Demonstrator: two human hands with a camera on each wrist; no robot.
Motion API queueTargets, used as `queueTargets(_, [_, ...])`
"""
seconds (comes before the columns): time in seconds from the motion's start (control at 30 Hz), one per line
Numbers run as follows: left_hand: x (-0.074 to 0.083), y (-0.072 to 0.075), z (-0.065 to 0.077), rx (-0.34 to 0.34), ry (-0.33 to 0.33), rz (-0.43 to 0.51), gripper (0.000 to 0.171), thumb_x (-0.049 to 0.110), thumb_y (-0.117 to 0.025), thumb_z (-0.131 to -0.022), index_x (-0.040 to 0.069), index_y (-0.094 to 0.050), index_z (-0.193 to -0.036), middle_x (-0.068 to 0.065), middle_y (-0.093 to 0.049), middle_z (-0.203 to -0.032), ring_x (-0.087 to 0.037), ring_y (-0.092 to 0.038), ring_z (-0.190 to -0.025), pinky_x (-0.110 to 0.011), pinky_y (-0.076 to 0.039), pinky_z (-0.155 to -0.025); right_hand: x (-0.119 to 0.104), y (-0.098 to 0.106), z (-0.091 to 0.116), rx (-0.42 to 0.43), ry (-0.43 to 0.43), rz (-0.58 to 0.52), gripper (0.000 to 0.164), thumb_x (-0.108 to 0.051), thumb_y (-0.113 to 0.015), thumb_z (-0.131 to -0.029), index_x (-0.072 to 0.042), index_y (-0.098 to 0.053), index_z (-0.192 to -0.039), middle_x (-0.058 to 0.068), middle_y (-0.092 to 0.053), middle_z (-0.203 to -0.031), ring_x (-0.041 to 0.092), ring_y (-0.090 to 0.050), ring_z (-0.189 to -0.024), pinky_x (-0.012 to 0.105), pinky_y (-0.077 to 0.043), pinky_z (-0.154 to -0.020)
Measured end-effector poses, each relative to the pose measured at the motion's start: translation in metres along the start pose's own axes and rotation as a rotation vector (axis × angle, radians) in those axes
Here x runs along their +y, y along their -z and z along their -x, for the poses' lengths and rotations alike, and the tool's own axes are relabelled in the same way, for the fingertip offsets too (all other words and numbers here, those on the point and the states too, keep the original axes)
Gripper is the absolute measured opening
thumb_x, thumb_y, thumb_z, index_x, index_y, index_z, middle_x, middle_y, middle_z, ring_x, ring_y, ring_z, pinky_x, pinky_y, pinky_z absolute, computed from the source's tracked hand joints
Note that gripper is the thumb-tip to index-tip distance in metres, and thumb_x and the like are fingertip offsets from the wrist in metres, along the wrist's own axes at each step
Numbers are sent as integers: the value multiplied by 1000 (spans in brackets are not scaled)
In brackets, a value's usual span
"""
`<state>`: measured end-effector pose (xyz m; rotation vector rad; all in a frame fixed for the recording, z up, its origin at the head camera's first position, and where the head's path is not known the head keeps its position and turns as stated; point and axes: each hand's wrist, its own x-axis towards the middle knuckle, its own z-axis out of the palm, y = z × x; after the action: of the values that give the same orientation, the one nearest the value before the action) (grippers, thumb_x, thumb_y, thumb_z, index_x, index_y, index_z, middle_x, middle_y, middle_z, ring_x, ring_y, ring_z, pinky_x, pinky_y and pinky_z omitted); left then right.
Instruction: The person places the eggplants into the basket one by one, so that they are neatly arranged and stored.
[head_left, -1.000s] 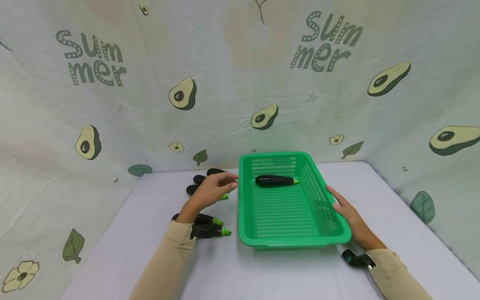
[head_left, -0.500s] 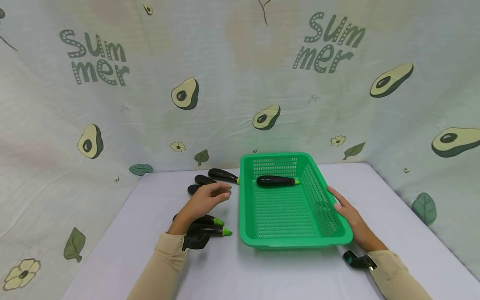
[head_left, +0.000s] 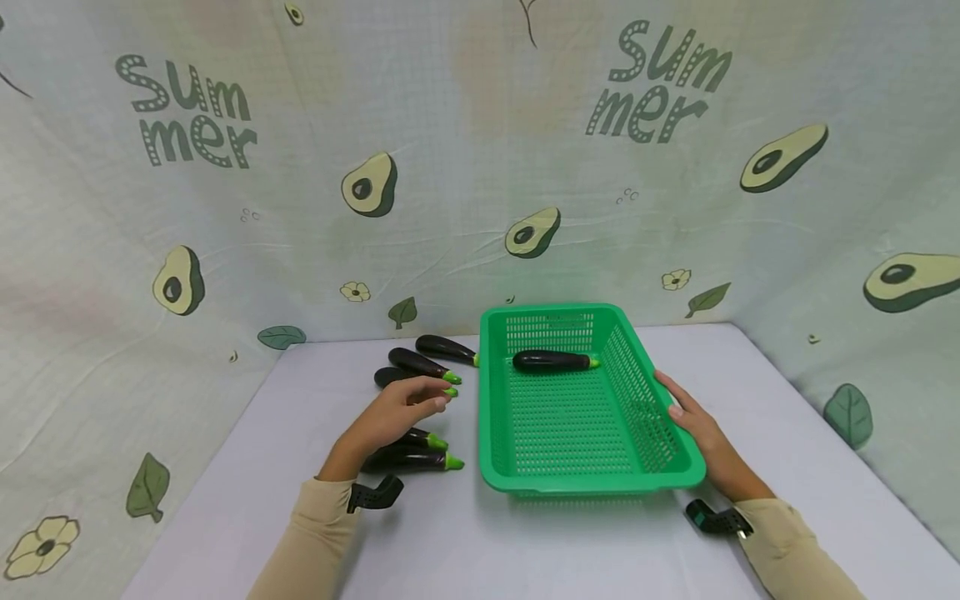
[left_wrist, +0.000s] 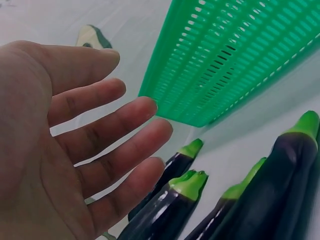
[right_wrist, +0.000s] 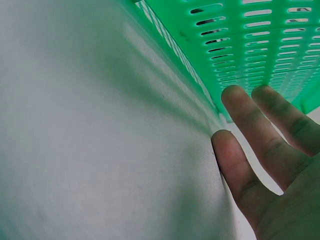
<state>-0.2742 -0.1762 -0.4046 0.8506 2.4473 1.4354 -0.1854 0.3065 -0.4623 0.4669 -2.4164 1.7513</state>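
Head view: a white-covered table (head_left: pixel 562 550) runs back to a pale cloth (head_left: pixel 450 108) that stands behind its far edge and along its right edge, lightly wrinkled and printed with avocado halves, leaves, flowers and the word "summer" twice. A green perforated basket (head_left: pixel 488 408) sits right of the table's middle, its far rim overlapping the far edge from this angle; soft shadow falls on the table at its near side. One eggplant (head_left: pixel 551 361) lies crosswise in the basket, toward its far end. Five loose eggplants (head_left: pixel 415 362) lie between the table's left edge and the basket, stem ends toward the basket, the farthest near the far edge. Over them is the left hand (head_left: pixel 390 412), its fingers spread and holding nothing; contact with the eggplants cannot be told. Extended fingers of the right hand (head_left: pixel 701 429) rest against the basket's right side, not clenched.
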Motion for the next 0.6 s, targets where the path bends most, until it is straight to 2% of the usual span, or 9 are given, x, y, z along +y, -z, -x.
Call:
queueTargets(0.17, [-8, 7, 9, -16, -5, 57, 44, 28, -60, -103, 3, -56, -139, -14, -64, -130, -23, -65, -113, -35, -52, -95, -2, 0, 0, -6, 6, -11, 53, -24, -27, -111, -22, -15, -163, 11, -15, -164, 5, -37, -125, 15, -36, -91])
queueTargets(0.3, [-15, 14, 15, 9, -4, 62, 45, 28, -59, -104, 2, -55, -140, -15, -64, -129, -23, -65, -112, -34, -52, -95, -2, 0, 0, -10, 19, -18, 53, -23, -27, -111, -22, -15, -163, 9, -14, -164, 3, -36, -126, 14, -35, -92])
queueTargets(0.47, [-23, 20, 22, 68, 19, 42, 42, 27, -60, -103, 3, -58, -137, -13, -66, -125, -24, -66, -110, -34, -52, -94, -1, 0, 0, -8, 52, -6, 53, -21, -27, -111, -20, -15, -163, 7, -13, -165, -3, -29, -133, 10, -30, -95])
queueTargets(0.6, [-26, 22, 28, 88, 34, -14, 39, 27, -62, -102, 7, -60, -135, -10, -67, -123, -23, -66, -109, -33, -52, -93, -1, 0, 0, -15, 60, 8, 53, -19, -27, -111, -19, -14, -163, 8, -13, -165, -6, -26, -135, 9, -29, -95])
